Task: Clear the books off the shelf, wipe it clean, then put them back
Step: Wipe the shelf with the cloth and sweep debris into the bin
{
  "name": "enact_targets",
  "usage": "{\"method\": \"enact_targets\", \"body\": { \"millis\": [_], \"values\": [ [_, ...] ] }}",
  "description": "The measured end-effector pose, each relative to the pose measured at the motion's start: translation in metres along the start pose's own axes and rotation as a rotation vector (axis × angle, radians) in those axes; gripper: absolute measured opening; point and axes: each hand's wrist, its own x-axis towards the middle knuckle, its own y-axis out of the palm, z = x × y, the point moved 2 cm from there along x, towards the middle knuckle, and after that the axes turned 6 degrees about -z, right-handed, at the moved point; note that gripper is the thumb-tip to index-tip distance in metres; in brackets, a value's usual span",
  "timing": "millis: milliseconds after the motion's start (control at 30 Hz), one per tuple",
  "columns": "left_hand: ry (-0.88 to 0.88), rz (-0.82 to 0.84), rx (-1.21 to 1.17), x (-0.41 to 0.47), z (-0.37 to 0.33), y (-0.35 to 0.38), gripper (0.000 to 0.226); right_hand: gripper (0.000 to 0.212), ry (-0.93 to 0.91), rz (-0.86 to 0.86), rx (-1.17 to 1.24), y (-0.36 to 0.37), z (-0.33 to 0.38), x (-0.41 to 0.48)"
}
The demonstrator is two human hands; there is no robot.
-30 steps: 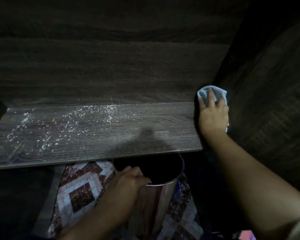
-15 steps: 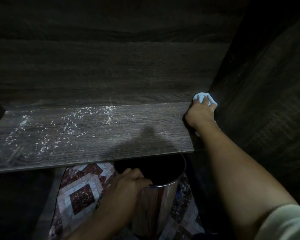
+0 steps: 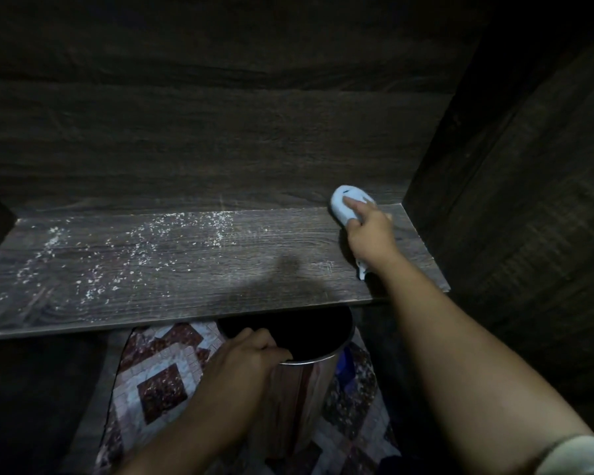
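Your right hand [image 3: 369, 236] rests at the far right corner of the shelf [image 3: 186, 269], arm stretched out, fingers curled on a cloth [image 3: 340, 207], forefinger straight on top. Your left hand [image 3: 244, 363] is below the shelf's front edge, fingers hooked over the rim of a bin [image 3: 306, 389].

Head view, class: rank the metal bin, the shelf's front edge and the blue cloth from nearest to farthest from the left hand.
1. metal bin: lowest, its rim gripped by the left hand.
2. shelf's front edge: just above that hand.
3. blue cloth: back right corner, under the right hand.
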Motion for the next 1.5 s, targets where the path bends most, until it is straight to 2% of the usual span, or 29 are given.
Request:
{"method": "enact_targets", "body": {
  "millis": [100, 133, 200, 300, 400, 467, 633, 733, 833, 933, 1033, 1133, 1233, 1400, 1500],
  "values": [
    [0.007, 0.003, 0.005, 0.000, 0.001, 0.000, 0.032, 0.050, -0.034, -0.266, -0.357, -0.020, -0.019, 0.010],
    [0.008, 0.006, 0.011, 0.000, 0.002, 0.001, 0.034, 0.051, -0.035, -0.293, -0.480, -0.026, -0.025, 0.013],
    [0.008, 0.012, 0.017, 0.000, 0.003, 0.001, 0.039, 0.053, -0.016, -0.214, -0.589, -0.026, -0.038, 0.020],
    [0.011, 0.007, 0.001, -0.001, 0.003, 0.000, 0.040, 0.063, 0.079, -0.074, -0.523, -0.016, -0.041, 0.025],
    [0.009, 0.004, 0.006, -0.001, 0.001, -0.002, 0.040, 0.061, 0.252, -0.059, -0.312, -0.006, -0.025, 0.024],
    [0.019, 0.010, 0.011, -0.002, 0.002, -0.002, 0.042, 0.060, 0.284, -0.048, -0.204, 0.004, -0.013, 0.018],
    [0.035, -0.031, -0.007, -0.003, 0.003, -0.005, 0.032, 0.057, 0.017, 0.004, -0.210, 0.039, 0.016, -0.007],
    [0.038, -0.059, -0.006, -0.003, 0.002, -0.008, 0.023, 0.054, -0.056, 0.077, -0.123, 0.047, 0.027, -0.014],
    [0.036, -0.057, -0.002, -0.003, 0.004, -0.009, 0.028, 0.047, -0.088, 0.172, -0.004, 0.042, 0.031, -0.015],
    [0.025, -0.046, -0.006, -0.004, 0.006, -0.010, 0.024, 0.049, -0.145, 0.005, -0.077, 0.024, 0.023, -0.014],
    [0.020, -0.045, -0.006, -0.003, 0.006, -0.012, 0.026, 0.057, -0.143, -0.199, -0.386, -0.006, -0.005, -0.008],
    [0.026, -0.043, 0.003, -0.006, 0.008, -0.013, 0.030, 0.054, -0.033, -0.186, -0.616, -0.031, -0.036, -0.005],
    [0.021, -0.042, 0.008, -0.007, 0.010, -0.014, 0.032, 0.062, 0.034, -0.066, -0.613, -0.032, -0.050, -0.008],
    [0.024, -0.048, -0.004, -0.008, 0.011, -0.018, 0.029, 0.075, 0.224, -0.075, -0.430, -0.015, -0.030, -0.011],
    [0.020, -0.061, -0.007, -0.008, 0.010, -0.018, 0.028, 0.078, 0.188, -0.051, -0.381, 0.006, -0.004, -0.022]
  ]
}}
